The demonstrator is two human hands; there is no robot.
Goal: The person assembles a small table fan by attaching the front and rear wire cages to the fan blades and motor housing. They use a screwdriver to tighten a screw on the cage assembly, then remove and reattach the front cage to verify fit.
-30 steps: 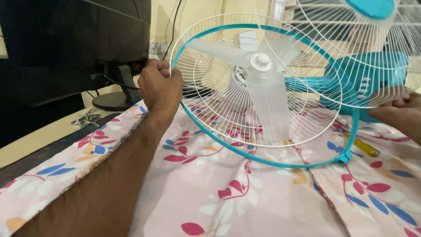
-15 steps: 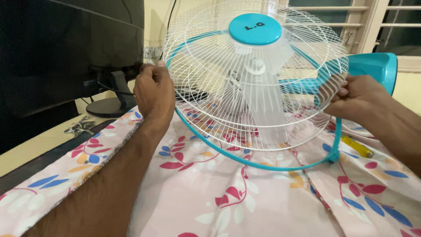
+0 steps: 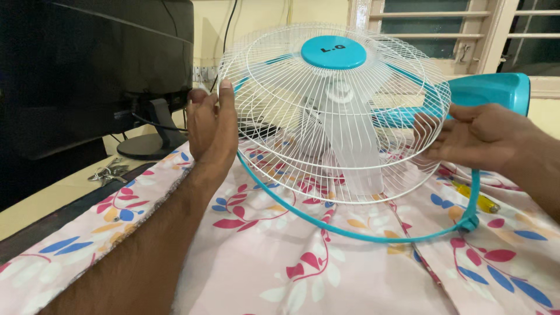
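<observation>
My left hand (image 3: 211, 125) and right hand (image 3: 475, 135), both open, press flat on the sides of the white fan cage (image 3: 280, 99) with its round blue badge (image 3: 333, 52).

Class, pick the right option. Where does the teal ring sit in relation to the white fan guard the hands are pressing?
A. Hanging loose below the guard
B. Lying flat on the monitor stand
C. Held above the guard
A: the teal ring sags beneath the white guard, which the left hand and right hand press at its sides.
</observation>
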